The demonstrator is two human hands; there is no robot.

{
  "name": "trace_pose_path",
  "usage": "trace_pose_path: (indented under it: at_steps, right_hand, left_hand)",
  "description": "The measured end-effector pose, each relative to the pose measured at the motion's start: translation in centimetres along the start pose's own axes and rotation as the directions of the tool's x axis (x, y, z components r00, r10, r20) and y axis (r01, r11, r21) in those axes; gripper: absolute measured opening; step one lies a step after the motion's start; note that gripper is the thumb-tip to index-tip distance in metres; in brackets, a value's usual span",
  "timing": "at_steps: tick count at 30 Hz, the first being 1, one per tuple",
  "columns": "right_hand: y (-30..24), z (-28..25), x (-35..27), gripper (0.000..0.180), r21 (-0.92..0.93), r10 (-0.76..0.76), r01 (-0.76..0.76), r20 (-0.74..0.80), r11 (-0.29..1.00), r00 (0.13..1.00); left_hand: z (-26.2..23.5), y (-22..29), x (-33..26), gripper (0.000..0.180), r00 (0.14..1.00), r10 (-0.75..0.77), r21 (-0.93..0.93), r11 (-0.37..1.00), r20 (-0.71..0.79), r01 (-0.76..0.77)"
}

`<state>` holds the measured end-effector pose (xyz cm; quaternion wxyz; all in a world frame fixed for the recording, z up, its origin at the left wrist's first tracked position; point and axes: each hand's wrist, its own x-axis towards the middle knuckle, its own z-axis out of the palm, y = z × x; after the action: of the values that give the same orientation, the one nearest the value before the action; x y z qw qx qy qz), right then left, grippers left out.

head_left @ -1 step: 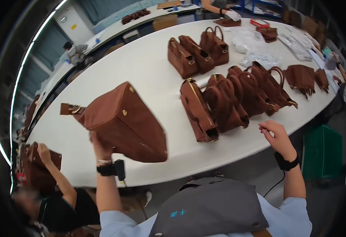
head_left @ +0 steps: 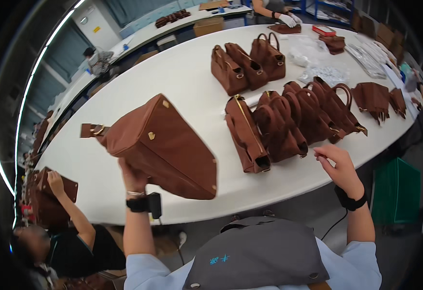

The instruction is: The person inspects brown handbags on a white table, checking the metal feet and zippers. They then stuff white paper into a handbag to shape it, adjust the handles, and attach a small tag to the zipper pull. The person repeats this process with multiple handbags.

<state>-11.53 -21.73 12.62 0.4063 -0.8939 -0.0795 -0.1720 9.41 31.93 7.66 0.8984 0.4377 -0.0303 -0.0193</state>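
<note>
Over the bench [head_left: 173,72], toward its near-left edge, the left hand [head_left: 133,178] grips a brown bag [head_left: 170,150], fingers mostly hidden behind it; its weight, held one-handed, could twist it loose. The right hand [head_left: 337,163] is half curled; whether it pinches anything, I cannot tell. A row of bags [head_left: 281,133] toward the right edge leaves little room there.

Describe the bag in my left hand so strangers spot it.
Find the large white curved table. Above its left side, your left hand holds a brown leathery handbag. Unlike the brown handbags farther right, its gold-studded base shows.
</note>
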Motion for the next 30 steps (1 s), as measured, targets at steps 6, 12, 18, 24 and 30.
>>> trace_pose_path:
  at_steps: [6, 12, 18, 24, 30]
  right_hand:
    - [-12.0, 2.9, 6.2, 0.025, 0.021, -0.515, 0.525, -0.16, 0.851, 0.842]
    - [-13.7, 3.7, 7.8, 0.027, -0.161, -0.62, 0.605, -0.33, 0.78, 0.712]
    - [-13.2, 3.5, 7.0, 0.025, -0.485, -0.708, 0.533, -0.319, 0.693, 0.63]
    - [-13.0, 3.1, 5.9, 0.025, -0.68, -0.77, 0.466, -0.237, 0.567, 0.592]
    - [-12.6, 1.5, 5.9, 0.021, -0.703, -0.827, 0.523, -0.168, 0.482, 0.537]
  left_hand:
    - [6.1, -8.7, -4.1, 0.06, 0.966, -0.134, -0.405, 0.888, 0.221, 0.216]
    - [10.3, -11.0, -7.1, 0.057, 0.955, -0.189, -0.302, 0.919, 0.231, 0.255]
    - [11.9, -11.5, -8.7, 0.054, 0.951, -0.203, -0.227, 0.94, 0.234, 0.257]
    - [13.6, -11.5, -9.2, 0.054, 0.937, -0.217, -0.221, 0.934, 0.275, 0.281]
    - [15.1, -11.0, -9.7, 0.053, 0.928, -0.219, -0.212, 0.934, 0.3, 0.289]
